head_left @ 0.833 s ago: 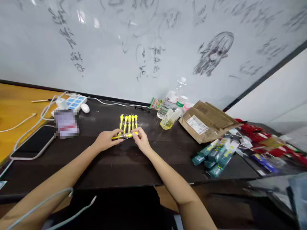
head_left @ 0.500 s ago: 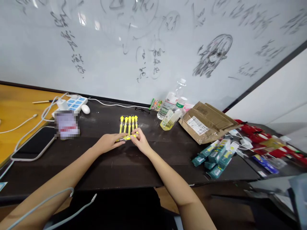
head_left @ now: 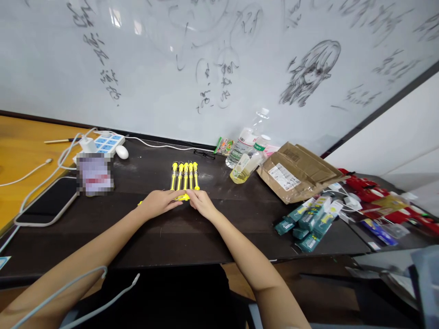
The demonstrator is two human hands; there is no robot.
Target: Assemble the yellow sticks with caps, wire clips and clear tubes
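A yellow pen-shaped tool (head_left: pixel 185 197) lies crosswise between my two hands, low over the dark table. My left hand (head_left: pixel 158 204) is closed around its middle and hides much of it; a yellow tip shows left of the wrist. My right hand (head_left: pixel 203 204) pinches the tool's right end between thumb and fingers. Just beyond my hands, several matching yellow pen-shaped tools (head_left: pixel 180 175) lie side by side in a row, with clear barrels and yellow caps at the far end. My fingers partly cover their near ends.
To the left are a phone (head_left: pixel 48 201), a power strip (head_left: pixel 109 145) and a white mouse (head_left: pixel 121 152). Bottles (head_left: pixel 247 164), a cardboard parcel (head_left: pixel 297 171) and several green boxes (head_left: pixel 310 224) stand or lie to the right. Black glasses (head_left: pixel 204 154) rest near the whiteboard (head_left: pixel 154 91).
The held tool has shifted left through my hands, its tip now showing beyond my left wrist. My right fingers have come down lower onto its right end. The row stays put.
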